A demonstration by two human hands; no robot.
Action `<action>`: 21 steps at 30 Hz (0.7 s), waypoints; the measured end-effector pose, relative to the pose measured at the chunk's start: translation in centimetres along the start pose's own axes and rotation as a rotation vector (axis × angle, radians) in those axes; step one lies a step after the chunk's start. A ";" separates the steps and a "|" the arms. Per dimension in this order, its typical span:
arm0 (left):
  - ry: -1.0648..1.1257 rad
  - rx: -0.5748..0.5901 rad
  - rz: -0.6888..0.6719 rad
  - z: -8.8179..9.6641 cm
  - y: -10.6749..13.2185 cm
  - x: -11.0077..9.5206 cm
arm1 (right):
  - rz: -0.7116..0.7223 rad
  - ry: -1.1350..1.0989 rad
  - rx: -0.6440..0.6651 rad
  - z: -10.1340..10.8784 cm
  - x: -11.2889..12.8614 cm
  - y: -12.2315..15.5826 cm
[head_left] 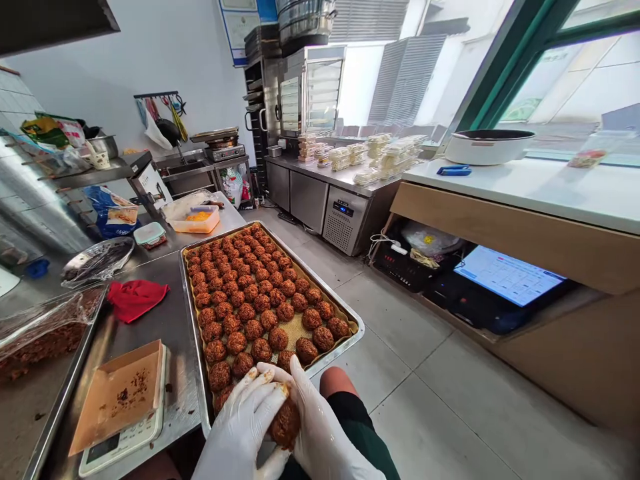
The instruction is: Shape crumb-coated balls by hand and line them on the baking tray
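Both my hands wear white gloves and cup one brown crumbly ball [286, 421] between them, low in the head view. My left hand [243, 427] presses it from the left, my right hand [320, 427] from the right. Just beyond them lies a long metal baking tray [330, 291] lined with paper and filled with several rows of the same brown balls [250, 293]. The near corner of the tray, by my hands, has a few open spots.
A kitchen scale [127, 437] with a brown paper sheet sits to the left, a red cloth [135, 298] behind it, and a tray of brown mixture [40, 337] at far left. Across the tiled aisle stand steel counters [320, 190] and a wooden counter with a screen [507, 275].
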State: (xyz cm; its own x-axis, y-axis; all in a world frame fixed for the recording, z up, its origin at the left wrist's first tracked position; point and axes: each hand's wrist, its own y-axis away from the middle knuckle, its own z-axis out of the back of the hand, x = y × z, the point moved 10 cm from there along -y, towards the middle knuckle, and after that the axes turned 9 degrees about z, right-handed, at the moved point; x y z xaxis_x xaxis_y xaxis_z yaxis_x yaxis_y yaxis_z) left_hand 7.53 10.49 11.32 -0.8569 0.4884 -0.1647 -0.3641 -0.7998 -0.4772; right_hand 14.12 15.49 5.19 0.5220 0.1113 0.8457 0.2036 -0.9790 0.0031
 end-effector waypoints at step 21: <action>0.134 0.520 0.195 -12.4 -12.3 4.4 | 0.090 1.887 0.486 9.4 5.4 -14.2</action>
State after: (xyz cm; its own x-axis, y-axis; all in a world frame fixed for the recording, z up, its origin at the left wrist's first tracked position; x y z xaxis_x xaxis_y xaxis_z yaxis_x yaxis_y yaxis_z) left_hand 12.79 26.76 5.79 -0.8849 0.3272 -0.3316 -0.3645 -0.9295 0.0555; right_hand 21.84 31.62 4.70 -0.8041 -0.5478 0.2309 0.5782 -0.8109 0.0898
